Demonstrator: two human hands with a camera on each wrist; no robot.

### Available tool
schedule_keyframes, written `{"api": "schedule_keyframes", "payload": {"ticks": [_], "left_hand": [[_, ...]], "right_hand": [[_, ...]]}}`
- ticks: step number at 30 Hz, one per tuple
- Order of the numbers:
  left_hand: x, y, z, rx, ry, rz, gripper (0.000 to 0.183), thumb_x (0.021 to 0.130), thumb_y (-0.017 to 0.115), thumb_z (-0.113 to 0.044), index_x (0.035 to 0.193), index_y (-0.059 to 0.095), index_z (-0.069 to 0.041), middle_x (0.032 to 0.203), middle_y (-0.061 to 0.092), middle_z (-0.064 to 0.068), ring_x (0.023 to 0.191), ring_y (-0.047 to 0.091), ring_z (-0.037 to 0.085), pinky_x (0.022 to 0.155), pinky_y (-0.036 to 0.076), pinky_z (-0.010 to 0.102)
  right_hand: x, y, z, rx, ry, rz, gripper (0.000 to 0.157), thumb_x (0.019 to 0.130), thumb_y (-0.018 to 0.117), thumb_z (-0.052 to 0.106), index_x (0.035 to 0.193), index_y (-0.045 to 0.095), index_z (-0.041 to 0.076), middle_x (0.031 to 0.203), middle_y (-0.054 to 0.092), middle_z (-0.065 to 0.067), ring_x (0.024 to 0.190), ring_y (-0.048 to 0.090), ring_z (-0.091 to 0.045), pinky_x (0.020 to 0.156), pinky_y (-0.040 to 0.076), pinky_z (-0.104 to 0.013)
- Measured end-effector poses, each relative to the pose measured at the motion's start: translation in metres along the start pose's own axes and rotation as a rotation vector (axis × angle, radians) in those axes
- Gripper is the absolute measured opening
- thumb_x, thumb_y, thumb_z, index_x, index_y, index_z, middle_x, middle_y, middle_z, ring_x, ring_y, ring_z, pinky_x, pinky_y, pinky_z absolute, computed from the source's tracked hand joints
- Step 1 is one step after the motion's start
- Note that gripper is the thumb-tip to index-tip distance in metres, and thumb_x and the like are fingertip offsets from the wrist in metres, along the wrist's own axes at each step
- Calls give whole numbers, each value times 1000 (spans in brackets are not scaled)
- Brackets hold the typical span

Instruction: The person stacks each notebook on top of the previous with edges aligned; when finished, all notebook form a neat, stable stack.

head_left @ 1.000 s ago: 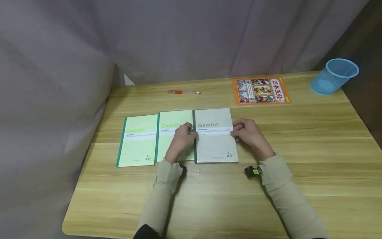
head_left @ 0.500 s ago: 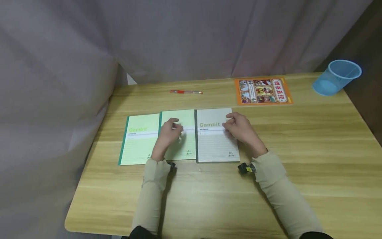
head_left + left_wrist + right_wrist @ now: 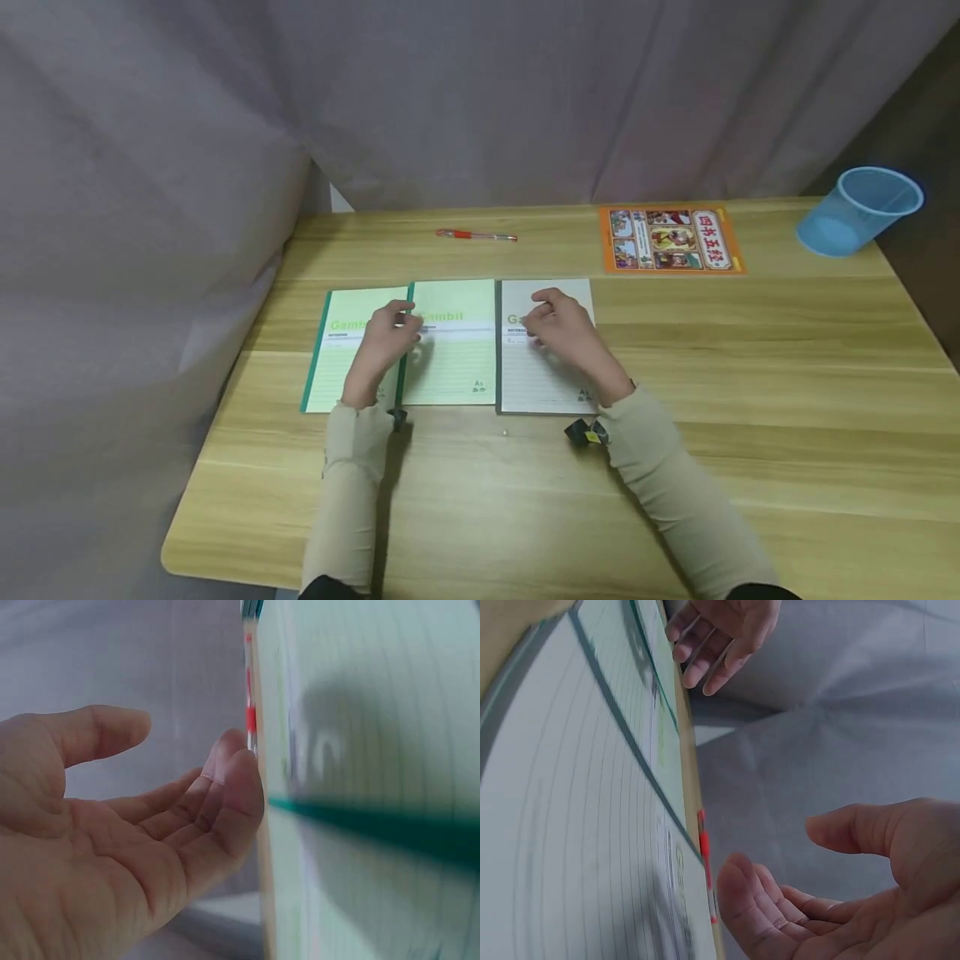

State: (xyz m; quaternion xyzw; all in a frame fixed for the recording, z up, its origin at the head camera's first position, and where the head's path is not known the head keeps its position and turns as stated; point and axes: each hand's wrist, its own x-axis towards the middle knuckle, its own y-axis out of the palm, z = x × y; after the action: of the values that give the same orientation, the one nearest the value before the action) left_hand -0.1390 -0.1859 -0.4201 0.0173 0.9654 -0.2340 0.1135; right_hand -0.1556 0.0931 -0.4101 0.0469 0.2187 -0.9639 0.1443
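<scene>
Behind three notebooks (image 3: pixel 457 342), red pen (image 3: pixel 476 236), orange booklet (image 3: pixel 670 240), blue cup (image 3: pixel 860 211)

The head camera looks forward and down from above onto the whole table (image 3: pixel 750 400). Each wrist camera sits very close under its palm, skimming low across the notebooks (image 3: pixel 360 787) toward the curtain (image 3: pixel 840 735); all three share the notebooks and the red pen (image 3: pixel 476 236)
</scene>
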Motion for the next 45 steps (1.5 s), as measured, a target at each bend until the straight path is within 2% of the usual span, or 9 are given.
{"api": "schedule_keyframes", "payload": {"ticks": [3, 6, 14, 18, 24, 28, 34, 40, 45], "left_hand": [[-2, -17, 6, -6, -20, -23, 49, 102, 51, -14, 144, 44, 10, 120, 60, 29, 101, 66, 39, 83, 55, 38], [-6, -29, 12, -3, -37, -41, 49, 102, 51, -14, 144, 44, 10, 121, 59, 29, 101, 65, 39, 84, 56, 38], [-12, -47, 28, 9, -32, -90, 47, 101, 53, -11, 141, 47, 13, 117, 61, 31, 92, 66, 33, 74, 56, 29], [-14, -57, 33, 13, -26, -108, 46, 101, 52, -10, 140, 47, 13, 115, 60, 32, 90, 65, 33, 72, 55, 26], [-22, -73, 40, 27, -39, -115, 46, 103, 49, -9, 143, 44, 13, 119, 58, 33, 95, 62, 37, 77, 55, 32], [-29, -83, 44, 53, -48, -118, 48, 103, 48, -11, 145, 42, 12, 122, 57, 33, 100, 62, 39, 82, 55, 37], [-39, -97, 49, 64, -99, -133, 51, 105, 47, -13, 148, 38, 11, 132, 51, 33, 114, 57, 42, 94, 51, 47], [-43, -103, 53, 93, -160, -162, 52, 105, 48, -16, 149, 38, 10, 134, 50, 32, 116, 54, 42, 94, 48, 48], [-45, -103, 57, 114, -218, -148, 54, 105, 48, -18, 151, 36, 8, 140, 45, 33, 122, 48, 42, 98, 45, 51]], "right_hand": [[2, 10, 4, -4, -28, 9, 51, 98, 61, 9, 141, 44, -12, 110, 66, -23, 87, 70, -38, 72, 55, -31], [4, 18, 8, 3, -42, 23, 51, 98, 60, 10, 141, 44, -12, 111, 66, -22, 88, 70, -38, 72, 54, -32], [11, 38, 18, -19, -75, 59, 53, 97, 60, 14, 142, 45, -10, 113, 67, -19, 95, 68, -33, 85, 53, -42], [14, 51, 25, -18, -72, 70, 54, 97, 61, 14, 143, 45, -8, 112, 67, -18, 88, 69, -30, 80, 53, -40], [15, 72, 32, -15, -50, 105, 53, 97, 62, 14, 143, 45, -8, 114, 67, -18, 82, 70, -24, 76, 54, -36], [14, 85, 37, -16, -49, 119, 53, 97, 63, 14, 143, 46, -8, 115, 67, -19, 90, 70, -28, 81, 55, -39], [12, 102, 43, -26, -53, 142, 54, 97, 63, 16, 143, 46, -8, 115, 68, -18, 104, 66, -31, 87, 54, -43], [13, 115, 46, -50, -76, 178, 53, 96, 62, 15, 142, 47, -9, 115, 69, -18, 108, 66, -32, 94, 51, -44], [14, 124, 47, -37, -71, 200, 53, 96, 62, 11, 142, 47, -9, 118, 68, -20, 112, 64, -34, 98, 49, -45]]}}
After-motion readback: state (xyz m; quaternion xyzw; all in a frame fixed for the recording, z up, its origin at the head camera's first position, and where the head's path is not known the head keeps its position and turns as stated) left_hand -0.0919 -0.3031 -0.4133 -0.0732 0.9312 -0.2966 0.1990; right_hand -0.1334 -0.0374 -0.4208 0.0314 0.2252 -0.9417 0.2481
